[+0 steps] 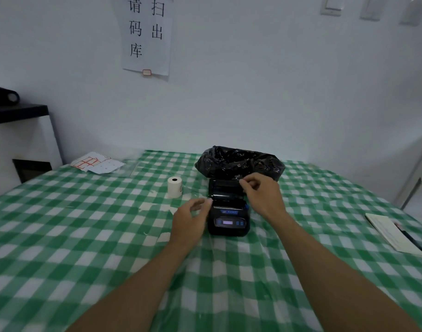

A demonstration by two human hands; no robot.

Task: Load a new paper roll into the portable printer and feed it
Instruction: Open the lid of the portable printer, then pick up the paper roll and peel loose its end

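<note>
Head camera looks down on a table under a green-and-white checked cloth [85,236], and right in the middle sits the small black portable printer [229,221], lid flipped up and back, its little front display lit. The left hand [189,220] is at the printer's left side, fingers loosely curled and spread, fingertips just touching the body near the hinge, clamped on nothing. The right hand [262,195] reaches over the raised lid, thumb and forefinger pinched together at its top edge; whether they truly grip the lid, I cannot tell. And the white paper roll [174,187]? Standing on end on the cloth, just left of the printer, untouched by either hand. Behind the printer lies a crumpled black plastic bag [241,161]. Far right, a white notepad [392,232] with a dark pen beside it.
</note>
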